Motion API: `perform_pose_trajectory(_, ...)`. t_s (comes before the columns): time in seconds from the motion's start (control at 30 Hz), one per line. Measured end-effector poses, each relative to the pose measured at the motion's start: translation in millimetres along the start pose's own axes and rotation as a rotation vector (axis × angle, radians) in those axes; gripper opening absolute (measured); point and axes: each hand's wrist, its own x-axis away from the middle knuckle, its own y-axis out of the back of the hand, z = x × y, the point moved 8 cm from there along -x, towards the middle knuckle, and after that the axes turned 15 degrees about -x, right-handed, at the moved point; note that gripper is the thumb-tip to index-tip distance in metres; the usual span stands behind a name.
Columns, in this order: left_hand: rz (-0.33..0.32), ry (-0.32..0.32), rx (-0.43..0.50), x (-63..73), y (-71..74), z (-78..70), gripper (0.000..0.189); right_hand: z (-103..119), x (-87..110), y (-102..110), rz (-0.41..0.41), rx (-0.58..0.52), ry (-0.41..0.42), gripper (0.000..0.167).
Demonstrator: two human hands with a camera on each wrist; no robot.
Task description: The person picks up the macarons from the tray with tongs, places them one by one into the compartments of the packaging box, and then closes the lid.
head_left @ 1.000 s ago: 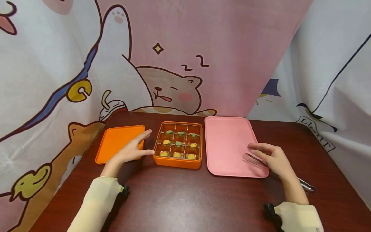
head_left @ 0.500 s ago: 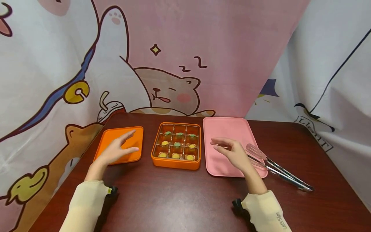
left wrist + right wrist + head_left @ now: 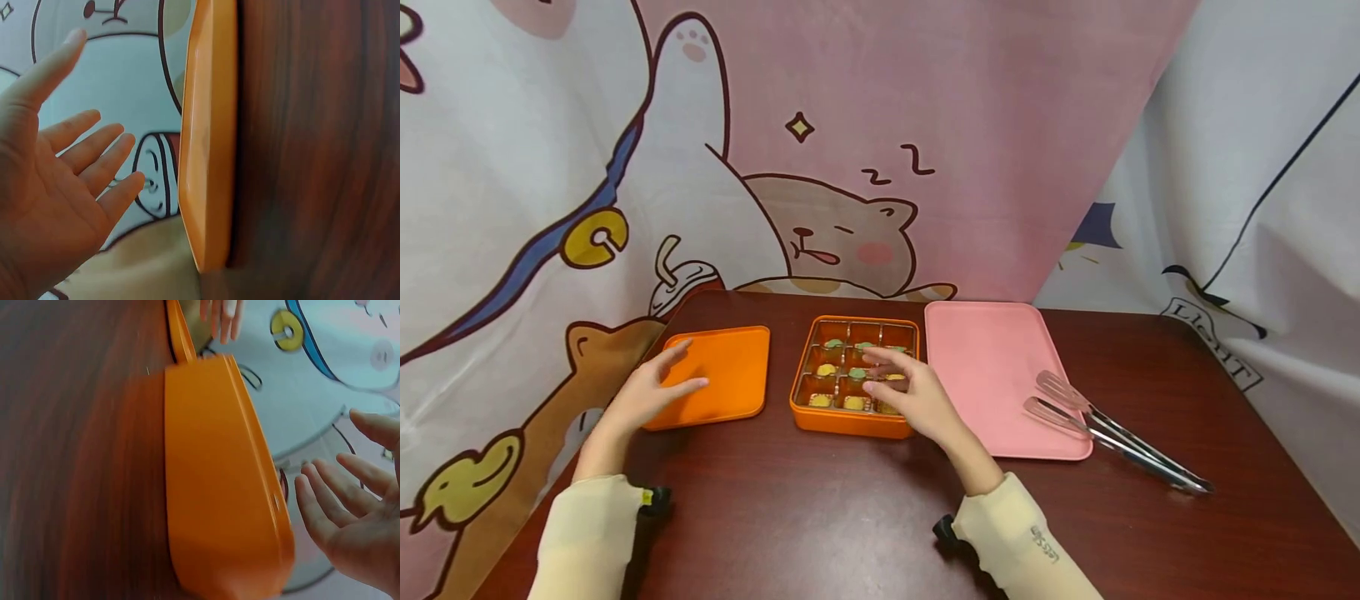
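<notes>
My left hand hovers with loosely spread fingers over the left edge of a shallow orange lid or tray. In the left wrist view its palm holds nothing, apart from the orange rim. My right hand is above the right side of an orange box, fingers relaxed and holding nothing. A clear divider splits the box into compartments with small yellow pieces and green pieces, like little pastries. This hand covers some right-hand compartments. The right wrist view shows the box wall beside the fingers.
Right of the box lies a pink tray. Metal tongs rest with their slotted ends over its right front corner and their handle on the dark wooden table. A cartoon-printed curtain hangs behind and at the sides.
The tongs now lie let go on the pink tray and table. My right hand has moved left from them to above the box. My left hand has drawn left, away from the box.
</notes>
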Motion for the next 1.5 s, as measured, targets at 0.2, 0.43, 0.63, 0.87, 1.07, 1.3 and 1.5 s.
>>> perform_pose_trajectory(0.2, -0.026, 0.109, -0.018, 6.4, 6.8, 29.4, 0.089, 1, -9.6, -48, 0.073, -0.064, 0.027, 0.054)
perform_pose_trajectory(0.43, 0.009, 0.271, -0.084, 13.6, 5.1, 60.9, 0.083, 0, -11.0, -105, 0.180, -0.061, 0.009, 0.061)
perform_pose_trajectory(0.63, 0.042, 0.309, -0.128, 18.0, 2.1, 74.8, 0.074, -11, -6.6, -138, 0.255, -0.019, -0.061, 0.065)
perform_pose_trajectory(0.87, 0.055, 0.307, -0.134, 18.9, 2.2, 78.1, 0.059, -31, -4.9, -157, 0.315, -0.016, -0.201, 0.078)
perform_pose_trajectory(1.07, 0.094, 0.304, -0.121, 21.6, 1.0, 76.7, 0.055, -53, -6.9, -162, 0.292, -0.020, -0.302, 0.090)
perform_pose_trajectory(1.3, 0.133, 0.295, -0.119, 27.6, -0.2, 74.6, 0.054, -73, -6.0, -165, 0.266, -0.084, -0.428, 0.093)
perform_pose_trajectory(1.5, 0.141, 0.288, -0.046, 31.9, -1.6, 76.1, 0.054, -73, -6.1, -167, 0.275, -0.127, -0.431, 0.090)
